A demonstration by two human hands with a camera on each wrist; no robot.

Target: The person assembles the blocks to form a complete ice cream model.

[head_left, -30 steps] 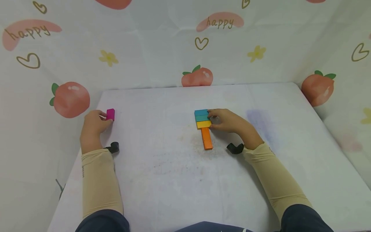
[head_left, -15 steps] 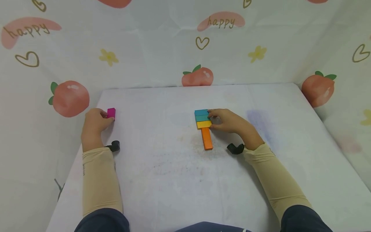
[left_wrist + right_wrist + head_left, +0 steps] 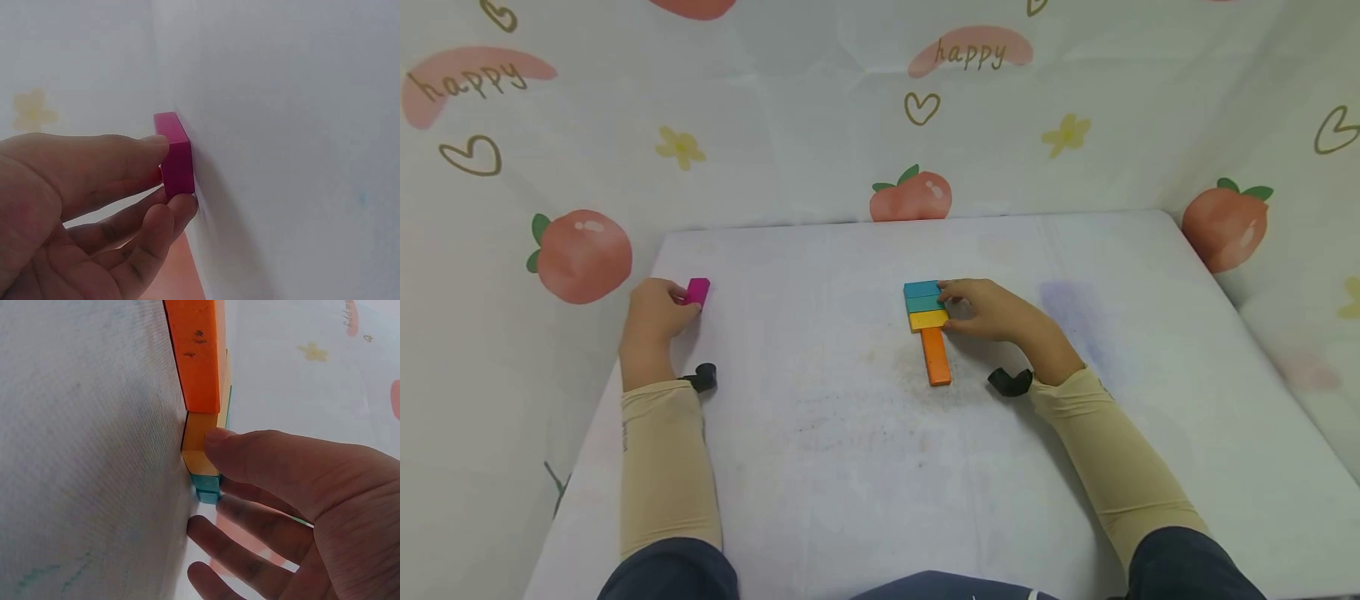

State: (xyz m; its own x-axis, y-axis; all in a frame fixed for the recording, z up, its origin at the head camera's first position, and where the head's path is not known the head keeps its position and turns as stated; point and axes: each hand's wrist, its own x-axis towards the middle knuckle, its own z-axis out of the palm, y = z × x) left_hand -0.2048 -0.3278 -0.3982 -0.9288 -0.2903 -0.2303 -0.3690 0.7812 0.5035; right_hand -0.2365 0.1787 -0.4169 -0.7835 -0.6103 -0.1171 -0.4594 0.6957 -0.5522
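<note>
At a white-covered table (image 3: 865, 467) hemmed in by a peach-print backdrop (image 3: 580, 254), a person's left hand (image 3: 653, 315) pinches a magenta block (image 3: 697, 291) between thumb and curled fingers near the table's 9 o'clock edge, the block's far end apparently just lifted or tilted, though the left wrist view leaves it uncertain whether it rests on the cloth. Well apart, near the centre, the right hand (image 3: 992, 310) presses its thumb and fingertips against the 3 o'clock side of a row of blocks lying flat: a blue block (image 3: 921, 289), a teal block (image 3: 922, 304) and a yellow block (image 3: 928, 319) edge to edge, with an orange block (image 3: 936, 356) running lengthwise toward 6 o'clock. The likeliest mishap is a nudge: the steadying fingers bear on only one side, so a harder push could slide the row toward 9 o'clock and open gaps. The magenta block is held by a shallow pinch at one end and could twist or drop in transit; landing hard against the row, it could knock the orange block askew.
</note>
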